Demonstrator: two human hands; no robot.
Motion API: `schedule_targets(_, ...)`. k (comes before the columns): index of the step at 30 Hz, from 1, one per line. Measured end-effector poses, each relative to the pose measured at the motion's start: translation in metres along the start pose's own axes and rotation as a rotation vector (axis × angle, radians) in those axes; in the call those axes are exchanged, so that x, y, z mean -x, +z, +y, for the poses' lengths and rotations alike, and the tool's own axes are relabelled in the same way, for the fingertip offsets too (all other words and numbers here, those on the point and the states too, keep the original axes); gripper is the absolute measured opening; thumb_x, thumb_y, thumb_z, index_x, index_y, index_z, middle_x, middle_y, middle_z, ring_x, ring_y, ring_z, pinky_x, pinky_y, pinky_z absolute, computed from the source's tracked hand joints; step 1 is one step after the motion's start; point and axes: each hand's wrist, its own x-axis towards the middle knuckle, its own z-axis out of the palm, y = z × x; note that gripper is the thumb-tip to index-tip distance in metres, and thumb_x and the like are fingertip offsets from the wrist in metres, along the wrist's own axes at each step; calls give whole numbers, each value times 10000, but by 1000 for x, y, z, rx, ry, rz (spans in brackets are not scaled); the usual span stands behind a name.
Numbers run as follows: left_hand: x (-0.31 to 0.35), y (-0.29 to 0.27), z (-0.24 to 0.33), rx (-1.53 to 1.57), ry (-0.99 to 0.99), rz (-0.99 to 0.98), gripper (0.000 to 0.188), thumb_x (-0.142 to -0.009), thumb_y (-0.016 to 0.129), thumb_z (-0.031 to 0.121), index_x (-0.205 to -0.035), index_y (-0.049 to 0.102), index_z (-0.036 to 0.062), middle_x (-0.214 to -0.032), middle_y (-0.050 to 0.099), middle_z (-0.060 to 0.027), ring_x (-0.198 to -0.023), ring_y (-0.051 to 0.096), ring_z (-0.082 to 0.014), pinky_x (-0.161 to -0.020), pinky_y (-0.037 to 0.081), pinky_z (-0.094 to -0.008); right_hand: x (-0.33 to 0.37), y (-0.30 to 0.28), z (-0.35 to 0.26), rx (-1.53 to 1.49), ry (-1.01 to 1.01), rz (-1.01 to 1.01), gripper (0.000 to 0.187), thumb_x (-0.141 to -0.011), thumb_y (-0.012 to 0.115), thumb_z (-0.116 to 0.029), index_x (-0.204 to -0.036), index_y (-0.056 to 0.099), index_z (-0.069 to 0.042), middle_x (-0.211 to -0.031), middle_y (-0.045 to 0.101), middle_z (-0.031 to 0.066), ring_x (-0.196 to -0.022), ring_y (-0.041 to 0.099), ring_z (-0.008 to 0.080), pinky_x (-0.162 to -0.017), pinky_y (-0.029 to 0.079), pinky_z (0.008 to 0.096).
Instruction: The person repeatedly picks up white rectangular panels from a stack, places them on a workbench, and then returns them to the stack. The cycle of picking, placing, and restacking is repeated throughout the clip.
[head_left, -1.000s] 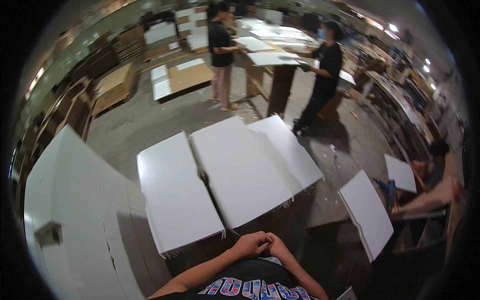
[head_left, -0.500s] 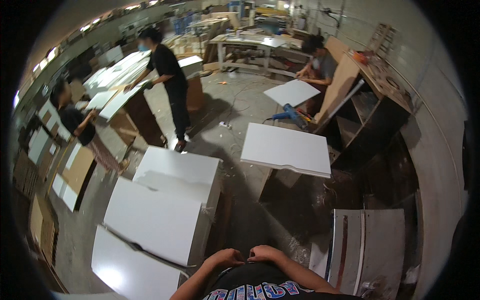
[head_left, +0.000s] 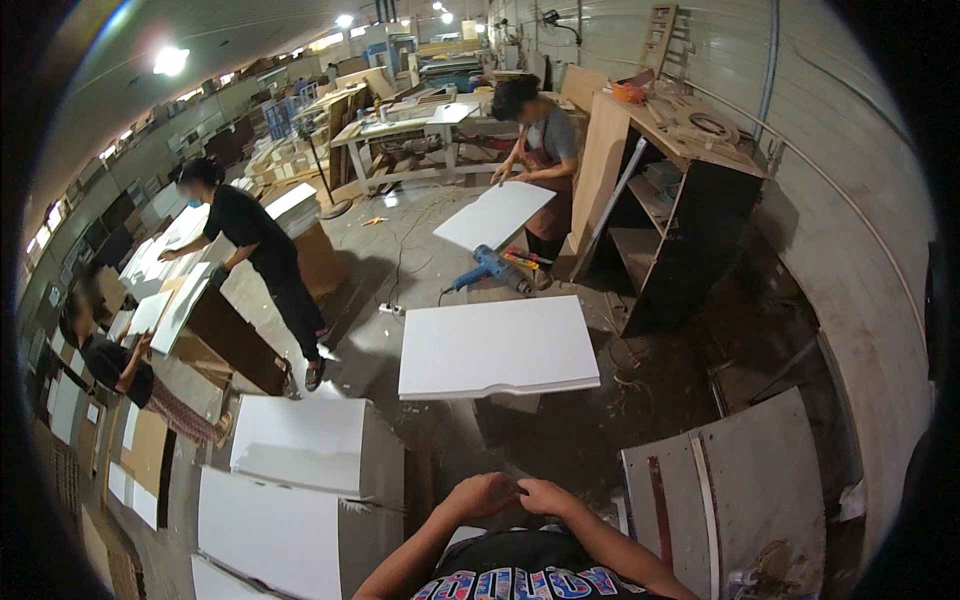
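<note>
Largest here is the black-sided open shelf cabinet (head_left: 715, 235), standing close to the wall at the right, probably there to keep the floor ahead free for work and to give a top surface for odds and ends. At the lower left, white panels (head_left: 270, 525) lie flat, one after another with narrow gaps, on a raised support; lying face up like this likely spares their smooth faces from the floor. At the lower right, a grey board (head_left: 750, 470) with a pale strip and a dark strip across it lies near the person's right forearm.

Straight ahead, apart from both hands, a white notched panel (head_left: 500, 345) sits level above the floor, its cut-out edge turned toward the person, which would keep that edge easy to reach. Beyond it a co-worker (head_left: 550, 150) bends over a smaller-looking white panel (head_left: 497, 213), apparently stooping to bring both hands close to its edge. Between these two panels rests a blue pistol-shaped power tool (head_left: 490, 270), seemingly parked within that co-worker's reach.

Smallest are the person's own hands, the left hand (head_left: 483, 494) and the right hand (head_left: 547, 496), drawn together before the waist. Their fingers are curled in narrow and meet, touching no panel; whether something small is pinched between them, I cannot tell
</note>
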Motion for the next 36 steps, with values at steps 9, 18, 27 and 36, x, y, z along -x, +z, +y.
schedule_targets(9,-163,-134,-73,-172,100,175,622,-958,914,349,-1484,743,64,-1449,775,-220,-1360,723,-424,-1160,575,-520,-106,-29,47,-533,11,-104,536,-1168,707,-294,-1596,655,24,-1440,799,104,-1307,730,221,-1124,564,406)
schedule_targets(18,-395,-263,-231,-342,-128,397,1027,-939,883,601,-1702,504,26,-1798,467,-214,-1679,368,-503,-1358,278,-691,-228,-57,-19,-969,138,-40,566,-1146,767,-386,-1632,635,-129,-1345,796,-34,-1132,728,83,-966,600,310)
schedule_targets(27,-443,-281,-243,-353,-149,308,1174,-880,876,740,-1720,441,44,-1855,361,-188,-1723,285,-447,-1358,138,-784,-314,-39,-76,-1494,388,214,611,-1131,768,-487,-1507,649,-20,-1403,757,77,-1266,762,226,-1036,678,365)
schedule_targets(36,-397,-245,-238,-310,-46,295,1080,-882,917,626,-1673,496,25,-1806,400,-231,-1684,312,-469,-1354,215,-696,-307,-6,-59,-1779,479,361,395,-1086,835,-377,-1260,775,-27,-1030,802,76,-938,821,211,-758,713,368)
